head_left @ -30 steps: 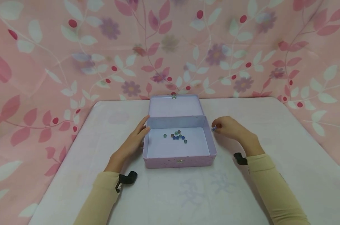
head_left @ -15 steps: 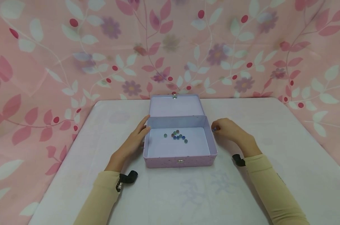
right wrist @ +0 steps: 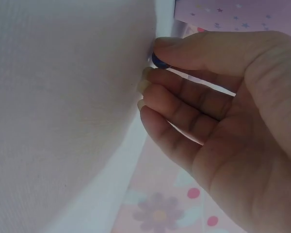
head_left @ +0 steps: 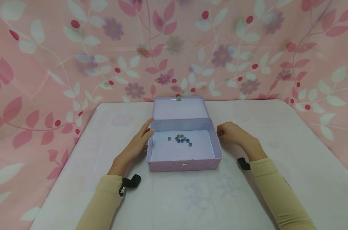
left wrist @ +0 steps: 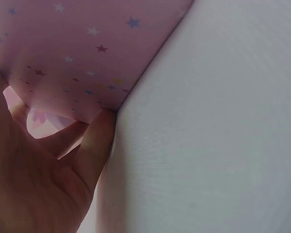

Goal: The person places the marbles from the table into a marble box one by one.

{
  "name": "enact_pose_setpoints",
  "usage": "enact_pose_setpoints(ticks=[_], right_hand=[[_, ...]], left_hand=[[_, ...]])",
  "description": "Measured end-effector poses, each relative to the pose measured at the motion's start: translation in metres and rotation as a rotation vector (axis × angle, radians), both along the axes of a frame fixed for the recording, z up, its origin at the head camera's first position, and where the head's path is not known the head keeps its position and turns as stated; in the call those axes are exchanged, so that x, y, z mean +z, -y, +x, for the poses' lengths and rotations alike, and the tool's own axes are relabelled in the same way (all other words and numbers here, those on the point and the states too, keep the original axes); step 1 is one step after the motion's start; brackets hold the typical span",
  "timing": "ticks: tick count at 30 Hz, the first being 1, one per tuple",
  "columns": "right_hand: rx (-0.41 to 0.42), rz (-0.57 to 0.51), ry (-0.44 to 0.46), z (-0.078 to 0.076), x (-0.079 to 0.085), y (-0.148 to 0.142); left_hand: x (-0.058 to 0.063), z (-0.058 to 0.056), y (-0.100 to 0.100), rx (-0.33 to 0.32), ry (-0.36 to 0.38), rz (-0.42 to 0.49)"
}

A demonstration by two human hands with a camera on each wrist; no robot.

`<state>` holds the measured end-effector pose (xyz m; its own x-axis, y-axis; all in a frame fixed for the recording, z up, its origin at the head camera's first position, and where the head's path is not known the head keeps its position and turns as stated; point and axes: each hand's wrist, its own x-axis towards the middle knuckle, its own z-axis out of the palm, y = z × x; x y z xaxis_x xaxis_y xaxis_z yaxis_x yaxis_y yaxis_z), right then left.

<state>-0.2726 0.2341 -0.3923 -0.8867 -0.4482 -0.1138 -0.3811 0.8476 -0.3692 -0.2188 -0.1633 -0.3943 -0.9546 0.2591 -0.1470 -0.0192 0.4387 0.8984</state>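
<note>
In the head view a lilac tin box (head_left: 185, 165) lies with its lid (head_left: 179, 108) tipped back. Several glass marbles (head_left: 182, 140), blue, green and brownish, rest on its floor. My left hand (head_left: 136, 144) rests against the box's left side, fingers extended; the left wrist view has its thumb and fingers touching the star-printed wall (left wrist: 87, 53). Just beyond the box's right side, my right hand (head_left: 234, 135) is low at the tabletop. The right wrist view has its thumb and fingers pinching a dark blue marble (right wrist: 160, 61), partly covered by the thumb.
The box stands on a table under a white cloth (head_left: 168, 201). A pink floral curtain (head_left: 174, 48) hangs behind it. Black wrist cameras sit on both wrists, the left one (head_left: 131, 181) near the box's front corner.
My right hand has dipped slightly and turned inward; the blue marble seen at its fingertips is now hidden in the head view. A brownish marble in the box shifted slightly. My left hand stayed put.
</note>
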Motion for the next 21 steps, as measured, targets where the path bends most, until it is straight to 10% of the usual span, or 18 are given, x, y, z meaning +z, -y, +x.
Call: enact_pose_setpoints(ticks=[21], right_hand=[[0.017, -0.066, -0.089, -0.0005, 0.0097, 0.0040]], left_hand=[[0.0078, 0.0038, -0.0015, -0.008, 0.009, -0.001]])
